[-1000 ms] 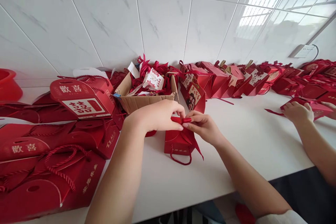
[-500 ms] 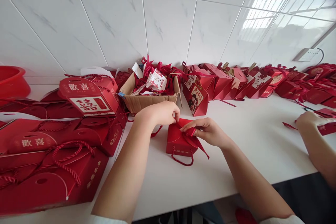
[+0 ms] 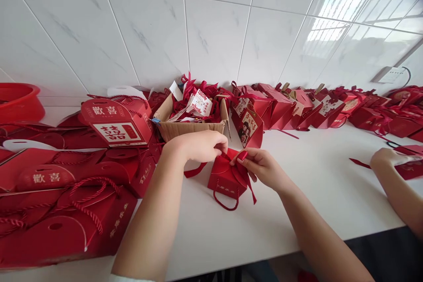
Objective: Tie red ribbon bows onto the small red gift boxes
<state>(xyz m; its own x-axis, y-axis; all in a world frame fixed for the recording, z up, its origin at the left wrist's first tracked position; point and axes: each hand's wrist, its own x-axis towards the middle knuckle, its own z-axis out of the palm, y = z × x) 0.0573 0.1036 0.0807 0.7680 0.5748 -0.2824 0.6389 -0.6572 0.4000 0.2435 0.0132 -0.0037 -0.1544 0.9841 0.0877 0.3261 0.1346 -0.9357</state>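
Right hand (image 3: 264,168) is clamped on a loop of red ribbon (image 3: 243,155) above a small red box (image 3: 222,183), set on the white table (image 3: 205,240) at twelve o'clock; at its ten o'clock edge the left hand (image 3: 205,145) is bent, its grip mostly hidden and impossible to tell. Were the pinch slackened, the loop could be lost; were it pulled hard, the box could be creased. At eleven o'clock, the cardboard carton (image 3: 190,131) could be nudged by the left knuckles.

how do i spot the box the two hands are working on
On the white table, find the open cardboard carton near the tiled wall. Just in front of it sits a small red box with a rope handle on its near side. Unlike its neighbours, it has the wearer's left hand at its top and right hand pinching a red ribbon.
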